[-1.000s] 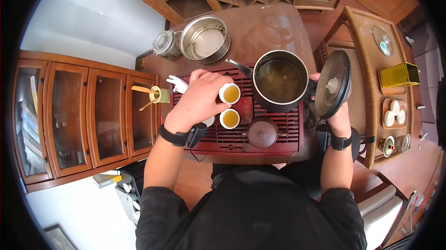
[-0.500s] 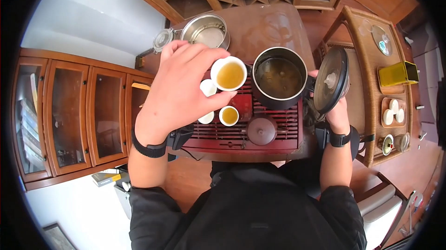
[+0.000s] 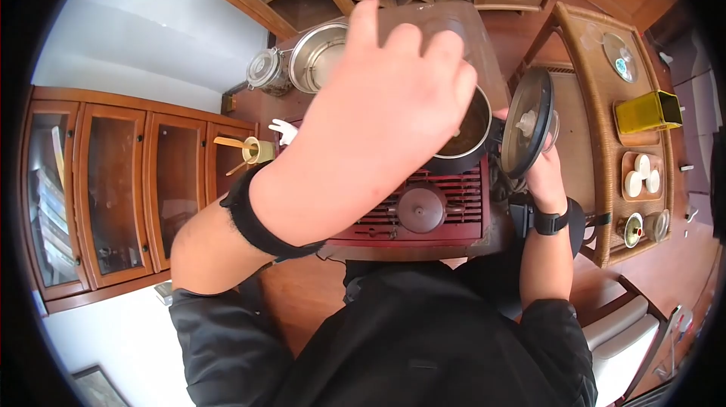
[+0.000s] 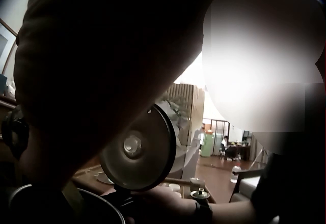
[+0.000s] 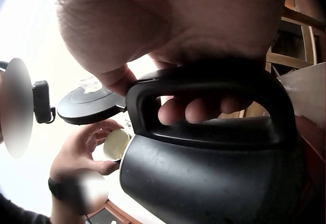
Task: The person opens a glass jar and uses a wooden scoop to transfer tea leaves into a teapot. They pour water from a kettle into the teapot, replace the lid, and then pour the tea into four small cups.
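Note:
My left hand [image 3: 393,112] is over the near left side of an electric kettle [image 5: 198,183], its back to the head camera. In the right wrist view that hand pinches a small white teacup [image 5: 116,145], tilted at the kettle's rim; in the head view the hand covers it. My right hand [image 5: 173,25] grips the kettle's black handle [image 5: 214,86], fingers curled through the loop. The glass lid [image 3: 527,123] stands raised on the handle side. A brown teapot [image 3: 421,209] sits on the red slatted tea tray [image 3: 355,237]; the tray's left part is hidden.
A steel pot [image 3: 318,59] and a clip-top glass jar [image 3: 267,71] stand at the back left of the table. To the left is a green holder [image 3: 261,151] with wooden tools. A wicker cart [image 3: 597,248] on the right bears white cups [image 3: 641,173] and a yellow box [image 3: 647,116].
My left hand has lifted one teacup of tea off the tray, carried it right to the kettle and tipped it at the rim. The right hand has hardly moved.

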Demonstrator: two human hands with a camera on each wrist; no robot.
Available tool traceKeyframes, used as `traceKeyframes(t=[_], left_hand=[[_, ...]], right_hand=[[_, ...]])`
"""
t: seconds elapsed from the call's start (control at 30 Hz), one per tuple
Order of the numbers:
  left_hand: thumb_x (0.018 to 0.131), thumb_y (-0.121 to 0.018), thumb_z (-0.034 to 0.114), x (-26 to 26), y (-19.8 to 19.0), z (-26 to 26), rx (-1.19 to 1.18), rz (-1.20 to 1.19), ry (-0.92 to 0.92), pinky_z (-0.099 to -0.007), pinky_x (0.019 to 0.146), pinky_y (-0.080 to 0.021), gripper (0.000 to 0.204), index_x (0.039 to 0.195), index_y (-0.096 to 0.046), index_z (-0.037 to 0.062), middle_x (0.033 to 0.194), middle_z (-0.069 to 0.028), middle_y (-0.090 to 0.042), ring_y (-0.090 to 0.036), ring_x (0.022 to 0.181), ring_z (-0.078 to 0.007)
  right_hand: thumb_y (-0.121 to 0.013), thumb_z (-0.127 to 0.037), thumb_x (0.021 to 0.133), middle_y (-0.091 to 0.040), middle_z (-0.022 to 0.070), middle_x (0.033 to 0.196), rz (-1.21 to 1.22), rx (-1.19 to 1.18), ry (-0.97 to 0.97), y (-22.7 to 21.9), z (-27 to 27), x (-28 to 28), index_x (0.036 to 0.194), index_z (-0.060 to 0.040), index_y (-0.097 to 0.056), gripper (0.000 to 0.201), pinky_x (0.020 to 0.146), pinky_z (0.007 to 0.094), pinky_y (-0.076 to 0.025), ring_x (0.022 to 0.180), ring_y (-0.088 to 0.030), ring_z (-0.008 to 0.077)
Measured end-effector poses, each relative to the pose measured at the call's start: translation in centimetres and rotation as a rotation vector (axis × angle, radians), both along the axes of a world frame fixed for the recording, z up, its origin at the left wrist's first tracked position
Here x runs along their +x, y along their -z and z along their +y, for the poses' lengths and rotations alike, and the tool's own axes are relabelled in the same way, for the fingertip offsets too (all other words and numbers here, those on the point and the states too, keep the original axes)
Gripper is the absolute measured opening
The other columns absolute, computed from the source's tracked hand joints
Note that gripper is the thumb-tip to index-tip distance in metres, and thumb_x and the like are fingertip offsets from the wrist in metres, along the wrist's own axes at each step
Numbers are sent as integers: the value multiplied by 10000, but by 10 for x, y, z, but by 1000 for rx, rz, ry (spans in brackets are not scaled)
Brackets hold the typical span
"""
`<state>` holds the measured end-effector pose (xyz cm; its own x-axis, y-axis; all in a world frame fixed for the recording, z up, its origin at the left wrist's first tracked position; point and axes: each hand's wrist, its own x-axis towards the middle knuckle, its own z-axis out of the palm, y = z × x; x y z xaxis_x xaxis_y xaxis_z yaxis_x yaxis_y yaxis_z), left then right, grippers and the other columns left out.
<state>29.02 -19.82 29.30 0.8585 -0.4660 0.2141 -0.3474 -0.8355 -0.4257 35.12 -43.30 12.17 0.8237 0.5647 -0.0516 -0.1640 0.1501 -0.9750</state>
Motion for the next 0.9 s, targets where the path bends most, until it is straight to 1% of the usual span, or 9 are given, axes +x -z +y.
traceKeyframes(t=[0.2, 0.23, 0.37, 0.47, 0.5, 0.57, 0.63, 0.77, 0.9], left_hand=[[769, -655, 138, 5, 0, -14, 154, 29, 71, -543, 1113, -403, 148, 911, -660, 96, 918, -33, -558, -604, 906, -206], [765, -654, 141, 5, 0, -18, 141, 42, 87, -542, 1119, -399, 145, 903, -662, 96, 918, -33, -559, -603, 907, -204], [756, -644, 82, -1, -2, -12, 184, 19, 65, -502, 1140, -383, 246, 1000, -675, 88, 917, -35, -543, -587, 939, -203], [736, -685, 51, -6, -20, 2, 41, 54, 31, -494, 1141, -378, 352, 1084, -651, 86, 949, -43, -561, -599, 990, -221], [705, -729, 37, -8, -32, 11, -24, 140, -28, -496, 1132, -378, 461, 1149, -615, 80, 1007, -71, -590, -603, 1047, -269], [683, -745, 37, -9, -48, 33, -216, 186, -27, -504, 1127, -377, 491, 1150, -597, 68, 1053, -96, -612, -602, 1068, -311], [700, -738, 48, -14, -52, 52, -254, 170, -58, -502, 1138, -367, 467, 1139, -579, 63, 1071, -107, -627, -603, 1068, -337], [716, -767, 102, -32, -32, 81, -316, 220, -194, -524, 1168, -319, 475, 1152, -581, 74, 1087, -102, -644, -614, 1082, -333], [700, -795, 164, -47, 21, 104, -459, 376, -315, -533, 1186, -263, 498, 1152, -598, 95, 1074, -104, -663, -624, 1109, -317]], right_hand=[[-511, -93, 1045, -658, 23, 1145, -49, 24, 24, 10, 7, 1, 1291, -3, -638, 291, 925, 291, -480, 1038, -587, 120], [-529, -145, 1061, -642, 8, 1115, 56, 107, -12, 26, 1, 1, 1270, -13, -632, 268, 895, 284, -489, 1003, -579, 107], [-567, -225, 1066, -631, -6, 1104, -68, 80, -3, 6, 7, 1, 1234, -21, -629, 272, 863, 273, -494, 983, -565, 87], [-562, -220, 1069, -638, 9, 1114, -28, 79, -31, 6, 3, 2, 1225, -13, -631, 269, 858, 282, -506, 969, -578, 92], [-559, -217, 1069, -640, 12, 1114, -6, 88, -30, 5, 4, 1, 1223, -11, -632, 267, 860, 285, -508, 965, -580, 92], [-564, -146, 1055, -649, 13, 1109, 31, 102, 1, 7, 5, 0, 1218, -12, -639, 224, 894, 286, -503, 984, -587, 94], [-569, -113, 1047, -654, 12, 1116, 30, 94, -4, 18, 1, 3, 1224, -13, -641, 216, 922, 286, -495, 1012, -589, 98], [-529, -78, 1042, -670, 30, 1207, -45, 36, 33, 9, 3, -1, 1282, 3, -644, 278, 999, 304, -460, 1098, -595, 130], [-491, -76, 1039, -675, 66, 1248, -53, 14, -4, 7, 1, 0, 1315, 7, -634, 322, 1004, 318, -468, 1117, -609, 146]])
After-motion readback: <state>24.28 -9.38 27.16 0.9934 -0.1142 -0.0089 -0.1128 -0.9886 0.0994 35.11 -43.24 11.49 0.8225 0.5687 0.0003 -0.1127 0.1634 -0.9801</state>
